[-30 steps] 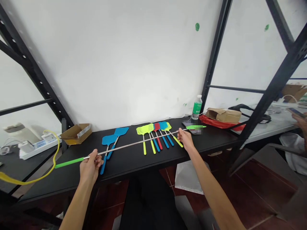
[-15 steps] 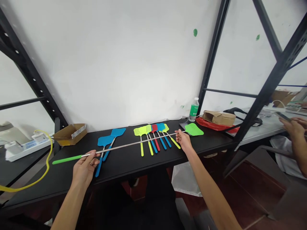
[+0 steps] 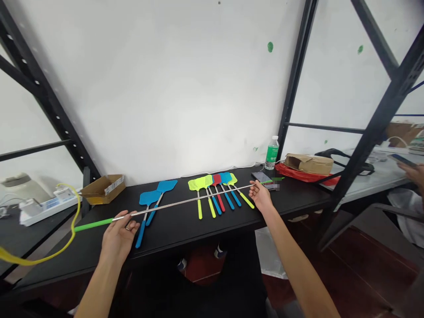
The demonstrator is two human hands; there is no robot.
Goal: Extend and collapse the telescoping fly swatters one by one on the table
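Note:
I hold a long extended fly swatter [image 3: 185, 202] level above the black table [image 3: 179, 229]. Its rod is silver, its handle green at the left and its green head edge-on at the right. My left hand [image 3: 121, 232] pinches the rod beside the green handle. My right hand [image 3: 261, 195] grips the rod close to the head. Under the rod lie two blue swatters [image 3: 153, 204] and a row of several yellow, blue and red swatters [image 3: 215, 190].
An open cardboard box [image 3: 102, 189] sits at the back left, a green-labelled bottle [image 3: 272, 153] and a flat brown box on red cloth [image 3: 309, 164] at the back right. Black rack posts [image 3: 364, 137] frame the table. Another person's hands with a phone [image 3: 409, 165] show at far right.
The swatter's green head has turned from flat to edge-on. My hands keep their places on the rod while the camera shifted slightly.

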